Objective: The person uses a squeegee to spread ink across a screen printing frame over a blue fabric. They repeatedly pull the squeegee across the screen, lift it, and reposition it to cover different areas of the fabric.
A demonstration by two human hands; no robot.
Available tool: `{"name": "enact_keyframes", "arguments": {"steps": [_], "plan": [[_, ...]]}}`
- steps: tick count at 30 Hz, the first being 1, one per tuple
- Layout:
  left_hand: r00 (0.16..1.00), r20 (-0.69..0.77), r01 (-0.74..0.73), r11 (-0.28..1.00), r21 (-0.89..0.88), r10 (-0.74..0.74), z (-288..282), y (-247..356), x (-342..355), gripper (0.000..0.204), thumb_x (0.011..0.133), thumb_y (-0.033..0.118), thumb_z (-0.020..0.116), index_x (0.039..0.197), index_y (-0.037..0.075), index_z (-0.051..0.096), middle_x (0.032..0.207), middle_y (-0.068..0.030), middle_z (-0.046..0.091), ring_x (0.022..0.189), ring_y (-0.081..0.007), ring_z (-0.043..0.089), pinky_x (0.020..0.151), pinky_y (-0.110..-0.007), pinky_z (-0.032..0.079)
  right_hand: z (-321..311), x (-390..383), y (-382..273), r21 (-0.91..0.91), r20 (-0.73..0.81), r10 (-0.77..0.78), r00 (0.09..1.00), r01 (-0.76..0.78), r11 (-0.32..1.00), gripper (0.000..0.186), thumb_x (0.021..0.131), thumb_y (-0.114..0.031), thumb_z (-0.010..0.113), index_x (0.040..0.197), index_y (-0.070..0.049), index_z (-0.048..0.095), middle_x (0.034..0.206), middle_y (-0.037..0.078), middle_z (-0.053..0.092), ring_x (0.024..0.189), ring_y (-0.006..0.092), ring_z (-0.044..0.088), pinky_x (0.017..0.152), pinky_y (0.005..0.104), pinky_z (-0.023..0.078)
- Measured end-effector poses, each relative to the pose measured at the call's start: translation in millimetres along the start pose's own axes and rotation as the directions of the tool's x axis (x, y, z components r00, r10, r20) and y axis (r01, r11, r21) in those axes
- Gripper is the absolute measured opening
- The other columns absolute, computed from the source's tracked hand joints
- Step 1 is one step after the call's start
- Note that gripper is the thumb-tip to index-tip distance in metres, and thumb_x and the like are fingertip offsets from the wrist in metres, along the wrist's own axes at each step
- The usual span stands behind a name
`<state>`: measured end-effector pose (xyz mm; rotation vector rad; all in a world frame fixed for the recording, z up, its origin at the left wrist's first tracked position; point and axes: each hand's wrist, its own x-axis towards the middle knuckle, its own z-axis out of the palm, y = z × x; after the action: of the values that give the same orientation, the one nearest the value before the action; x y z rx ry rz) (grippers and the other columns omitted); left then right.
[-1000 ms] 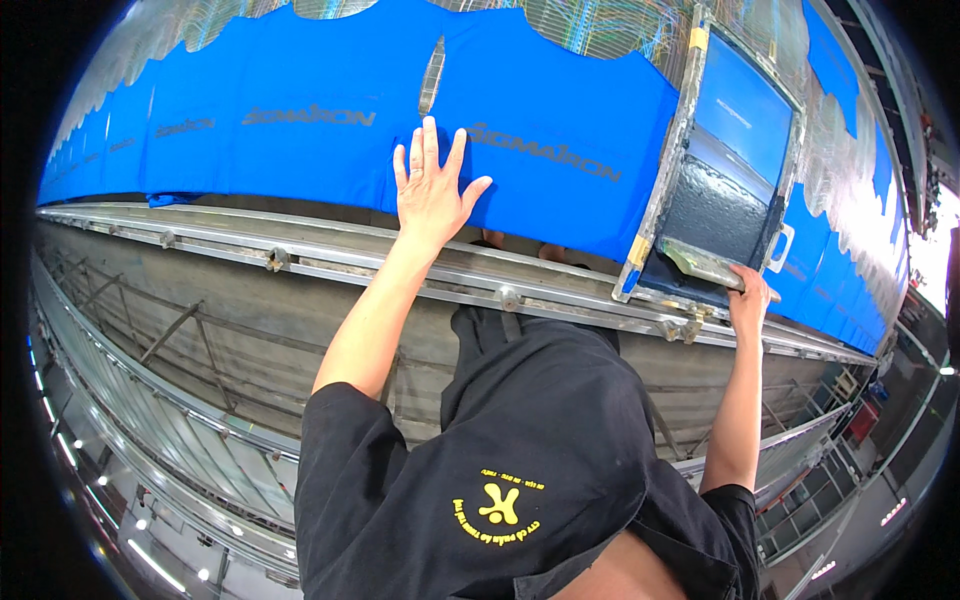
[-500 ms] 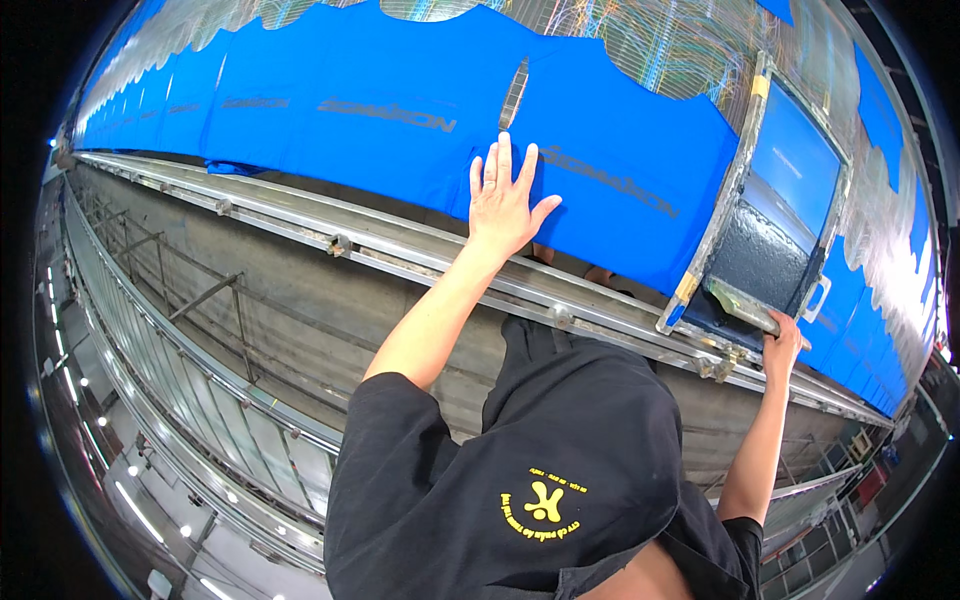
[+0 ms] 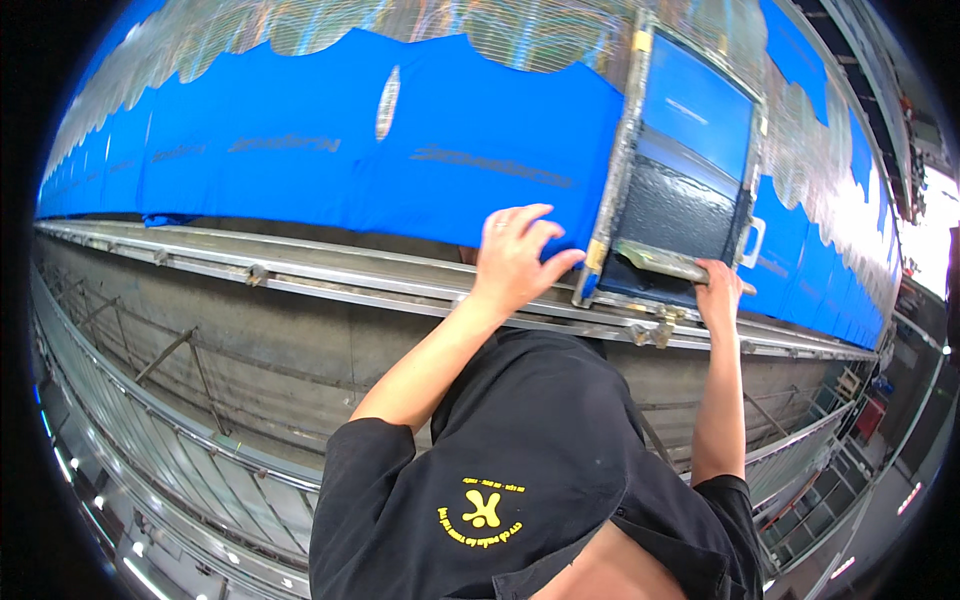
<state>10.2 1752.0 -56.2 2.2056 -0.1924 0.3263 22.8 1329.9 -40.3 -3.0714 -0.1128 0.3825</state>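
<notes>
The scraper [image 3: 655, 261] across the near end of the frame [image 3: 616, 170] looks stiff, likely slippery along any inky edge, so best held by the end the right hand [image 3: 717, 288] grips, while the left hand [image 3: 514, 262], fingers half-bent and spread, is left of the frame.

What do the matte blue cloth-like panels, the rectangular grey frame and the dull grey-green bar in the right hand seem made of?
Blue panels: probably matte fabric, given the soft creases and bunched lower edge. Grey frame: likely metal, its sides straight, slim and stained. Grey-green bar: dull and smeared; wood or metal, unclear.
</notes>
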Motion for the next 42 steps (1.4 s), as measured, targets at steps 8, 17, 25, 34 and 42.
{"name": "enact_keyframes", "arguments": {"steps": [8, 17, 25, 34, 42], "plan": [[0.817, 0.523, -0.387, 0.903, 0.185, 0.243, 150.7, 133.6, 42.8, 0.063, 0.083, 0.032, 0.084, 0.136, 0.006, 0.061, 0.132, -0.0136, 0.066, 0.122, -0.0309, 0.063, 0.106, -0.047, 0.045, -4.5, 5.2, 6.7, 0.078, -0.073, -0.216, 0.974, 0.222, 0.972, 0.039, 0.079, -0.006, 0.074, 0.117, -0.012, 0.071, 0.110, 0.010, 0.070, 0.108, 0.0337, 0.064, 0.094, 0.0500, 0.048], [0.871, 0.488, -0.198, 0.872, 0.449, -0.054, 165.8, 124.0, 21.6, 0.037, 0.072, 0.011, 0.083, 0.107, 0.008, 0.073, 0.104, -0.0080, 0.074, 0.105, -0.0312, 0.070, 0.091, -0.046, 0.053, -0.5, -11.1, 108.2, 0.311, -0.206, -0.346, 0.915, 0.396, 0.864, 0.040, 0.082, -0.011, 0.077, 0.122, -0.008, 0.072, 0.114, 0.009, 0.072, 0.115, 0.0317, 0.065, 0.102, 0.0458, 0.048], [0.808, 0.588, -0.272, 0.860, 0.432, -0.040, 155.8, 143.2, -2.5, 0.046, 0.066, 0.008, 0.085, 0.110, 0.010, 0.073, 0.102, -0.0051, 0.072, 0.098, -0.0291, 0.069, 0.085, -0.042, 0.057, -1.9, -42.3, 117.3, 0.425, -0.097, -0.352, 0.931, 0.359, 0.831, 0.036, 0.086, -0.010, 0.078, 0.121, -0.006, 0.072, 0.120, 0.010, 0.073, 0.115, 0.0305, 0.068, 0.104, 0.0429, 0.053], [0.869, 0.491, -0.307, 0.850, 0.428, 0.066, 153.0, 144.2, 87.6, 0.037, 0.074, 0.016, 0.081, 0.110, 0.013, 0.075, 0.103, -0.0037, 0.071, 0.097, -0.0290, 0.068, 0.083, -0.044, 0.057, 55.5, 120.0, 246.3, 0.800, -0.147, 0.389, 0.909, -0.122, 0.588, 0.039, 0.108, -0.034, 0.065, 0.131, -0.004, 0.073, 0.116, 0.013, 0.077, 0.102, 0.0213, 0.070, 0.095, 0.0359, 0.055], [0.906, 0.413, -0.283, 0.860, 0.424, 0.095, 166.2, 109.7, 138.2, 0.028, 0.080, 0.023, 0.080, 0.107, 0.014, 0.078, 0.100, -0.0013, 0.073, 0.099, -0.0280, 0.069, 0.086, -0.043, 0.057, 79.9, 127.9, 194.6, 0.999, -0.001, 0.416, 0.909, 0.015, -0.031, 0.028, 0.112, -0.024, 0.060, 0.134, -0.010, 0.068, 0.097, -0.004, 0.065, 0.080, 0.0046, 0.053, 0.068, 0.0217, 0.042]]}}
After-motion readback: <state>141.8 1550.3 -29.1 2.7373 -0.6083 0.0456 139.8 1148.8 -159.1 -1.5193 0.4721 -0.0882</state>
